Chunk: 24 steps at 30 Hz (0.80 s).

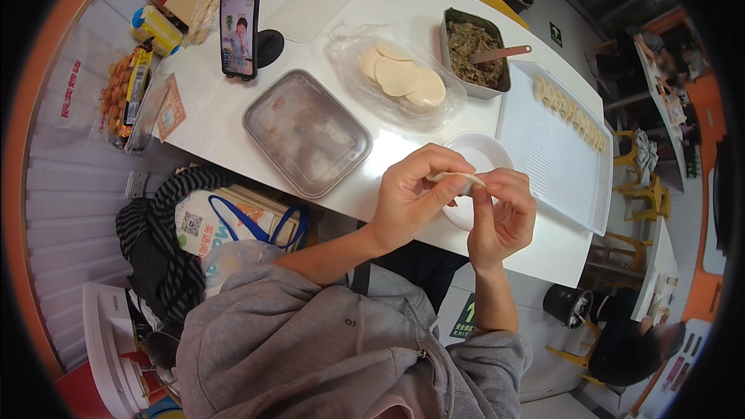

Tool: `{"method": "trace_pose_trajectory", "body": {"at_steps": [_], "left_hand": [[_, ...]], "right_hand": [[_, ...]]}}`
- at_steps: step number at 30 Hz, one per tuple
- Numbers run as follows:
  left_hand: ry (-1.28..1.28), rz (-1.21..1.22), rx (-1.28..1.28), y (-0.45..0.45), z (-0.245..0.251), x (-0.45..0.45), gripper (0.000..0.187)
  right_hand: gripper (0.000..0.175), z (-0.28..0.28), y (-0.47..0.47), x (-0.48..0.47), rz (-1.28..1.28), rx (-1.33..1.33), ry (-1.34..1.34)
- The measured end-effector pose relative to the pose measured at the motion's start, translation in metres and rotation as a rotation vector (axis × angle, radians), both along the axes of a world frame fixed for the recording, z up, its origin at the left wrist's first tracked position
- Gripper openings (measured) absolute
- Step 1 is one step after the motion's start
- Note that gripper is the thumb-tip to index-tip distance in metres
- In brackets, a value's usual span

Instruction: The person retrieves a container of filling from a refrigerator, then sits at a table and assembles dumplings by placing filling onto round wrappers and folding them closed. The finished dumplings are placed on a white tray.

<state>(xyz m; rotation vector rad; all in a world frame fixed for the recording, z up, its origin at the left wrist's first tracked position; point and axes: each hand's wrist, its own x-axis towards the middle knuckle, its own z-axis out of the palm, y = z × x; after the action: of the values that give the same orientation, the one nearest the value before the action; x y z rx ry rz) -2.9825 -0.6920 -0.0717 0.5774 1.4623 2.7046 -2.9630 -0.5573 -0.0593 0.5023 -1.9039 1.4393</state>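
Note:
Both of my hands pinch one folded dumpling (pixel 465 180) above a white round dish (pixel 478 142). My left hand (pixel 416 195) grips its left end, and my right hand (pixel 503 206) presses the edge at its right end. Behind the dish, round dough wrappers (pixel 401 75) lie on a clear plastic bag (pixel 372 107). A metal container of chopped filling (pixel 474 49) with a flat-handled utensil (pixel 506 53) in it stands at the back right. On the right is a white ribbed tray (pixel 541 163), with a row of dumplings (pixel 567 110) along its far side.
A metal container with a translucent lid (pixel 307 132) sits left of my hands. Behind it, a phone (pixel 239 32) stands upright near a clear lid (pixel 310 11). Packaged food (pixel 125 90) is at the far left. Bags are below the table edge, and other people sit at the far right.

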Motion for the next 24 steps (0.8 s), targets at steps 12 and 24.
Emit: {"method": "trace_pose_trajectory", "body": {"at_steps": [12, 24], "left_hand": [[-0.068, -0.107, 0.068, -0.003, -0.003, -0.005, 0.024], [0.073, -0.029, -0.031, -0.001, -0.004, -0.005, 0.026]], "right_hand": [[0.020, 0.004, 0.017, -0.002, -0.052, 0.076, -0.242], [0.014, 0.002, 0.019, -0.001, 0.145, -0.271, -0.563]]}}
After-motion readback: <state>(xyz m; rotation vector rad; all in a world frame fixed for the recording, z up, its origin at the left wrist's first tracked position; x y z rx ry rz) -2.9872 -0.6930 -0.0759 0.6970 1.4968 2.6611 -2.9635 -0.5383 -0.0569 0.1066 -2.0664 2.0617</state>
